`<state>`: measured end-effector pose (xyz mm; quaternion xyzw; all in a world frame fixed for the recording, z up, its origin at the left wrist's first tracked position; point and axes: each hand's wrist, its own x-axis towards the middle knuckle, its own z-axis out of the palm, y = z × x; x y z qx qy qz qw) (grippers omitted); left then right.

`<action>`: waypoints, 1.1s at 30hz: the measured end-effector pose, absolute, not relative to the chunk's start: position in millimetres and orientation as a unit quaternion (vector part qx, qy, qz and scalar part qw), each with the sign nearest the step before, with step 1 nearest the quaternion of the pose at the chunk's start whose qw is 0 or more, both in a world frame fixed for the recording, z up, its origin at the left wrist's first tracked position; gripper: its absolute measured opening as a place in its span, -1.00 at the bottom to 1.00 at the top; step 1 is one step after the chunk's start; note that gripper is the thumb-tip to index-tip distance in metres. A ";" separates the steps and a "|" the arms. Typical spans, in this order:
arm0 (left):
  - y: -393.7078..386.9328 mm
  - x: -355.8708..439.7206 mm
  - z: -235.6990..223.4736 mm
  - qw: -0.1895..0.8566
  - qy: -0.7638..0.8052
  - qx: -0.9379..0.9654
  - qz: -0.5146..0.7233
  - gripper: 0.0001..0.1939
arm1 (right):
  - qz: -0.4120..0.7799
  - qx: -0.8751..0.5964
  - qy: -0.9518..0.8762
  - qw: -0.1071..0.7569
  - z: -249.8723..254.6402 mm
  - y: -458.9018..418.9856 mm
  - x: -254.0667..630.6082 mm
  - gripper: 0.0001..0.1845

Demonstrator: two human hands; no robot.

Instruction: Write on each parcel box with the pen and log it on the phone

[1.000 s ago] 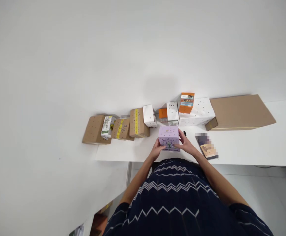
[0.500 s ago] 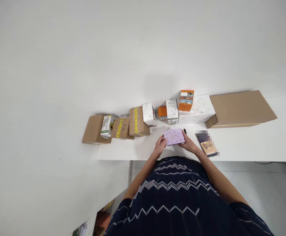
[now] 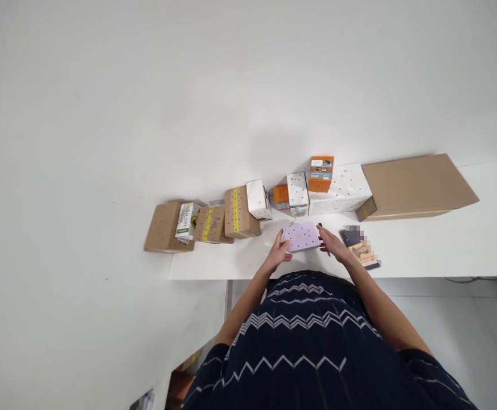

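A small lilac box (image 3: 302,237) with dark dots on its top is between my hands, near the front of the white table. My left hand (image 3: 278,252) is at its left edge, the thumb stretched out and the fingers apart, brushing or very close to the side. On the right, my right hand (image 3: 332,245) has its fingers extended beside the box's right end, with a narrow gap visible. A dark pen-like stick (image 3: 320,226) lies partly hidden under the right hand. To the right of that hand is a dark phone or booklet (image 3: 361,250) with a picture, partly blurred.
Along the wall stand several cardboard boxes (image 3: 242,212), white dotted boxes (image 3: 298,195) and an orange box (image 3: 321,173) on top of a long white one (image 3: 346,188). A large brown carton (image 3: 419,185) is at the right. The white table's (image 3: 427,250) front edge meets my body.
My right hand has loosened and shifted right, off the lilac box. My left thumb has come off the top and spread out. The box itself has barely moved.
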<state>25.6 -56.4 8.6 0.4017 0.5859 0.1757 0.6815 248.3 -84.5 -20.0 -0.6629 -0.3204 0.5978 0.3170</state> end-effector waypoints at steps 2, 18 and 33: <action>-54.4 25.4 11.8 0.708 0.562 0.387 0.184 -0.09 | 0.595 -0.664 -0.335 0.306 -13.5 -82.7 245.5 -0.32; -83.2 10.8 -19.0 0.688 0.531 0.360 0.339 -0.56 | 0.652 -0.556 -0.348 0.380 -9.7 -88.8 232.1 -0.58; -95.4 16.8 -26.5 0.701 0.585 0.235 0.334 -0.22 | 0.293 -0.805 -0.511 0.076 -57.3 -87.3 252.5 -0.62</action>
